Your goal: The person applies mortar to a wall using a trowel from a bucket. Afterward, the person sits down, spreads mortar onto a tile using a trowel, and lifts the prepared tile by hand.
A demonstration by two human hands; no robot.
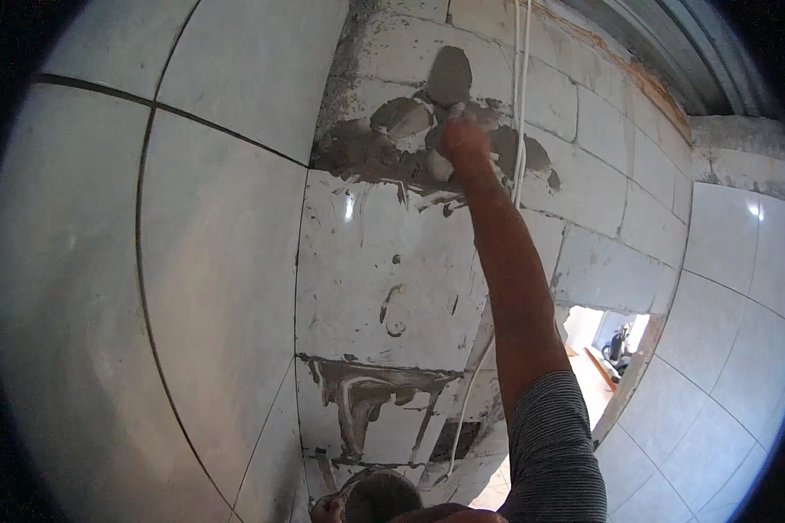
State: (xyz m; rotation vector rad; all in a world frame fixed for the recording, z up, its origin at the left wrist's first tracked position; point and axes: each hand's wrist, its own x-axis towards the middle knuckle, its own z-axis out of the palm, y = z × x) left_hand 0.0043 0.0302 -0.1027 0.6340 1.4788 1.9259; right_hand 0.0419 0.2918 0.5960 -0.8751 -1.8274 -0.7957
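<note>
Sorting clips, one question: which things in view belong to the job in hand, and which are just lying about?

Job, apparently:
Job, apparently: mortar by the right grip; block wall; round container.
Seemingly incidental: white cables; reddish bar beyond the wall.

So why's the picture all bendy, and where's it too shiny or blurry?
Head view: the fisheye bends the dark tile joint at left, with black around the edges; head view: a small glare spot on the white tile, and the wall opening is partly washed out; head view: the right hand looks blurry.

Head-worn fisheye view, facing a near block wall (606, 131), tiled wall (218, 227) close along the left
</note>
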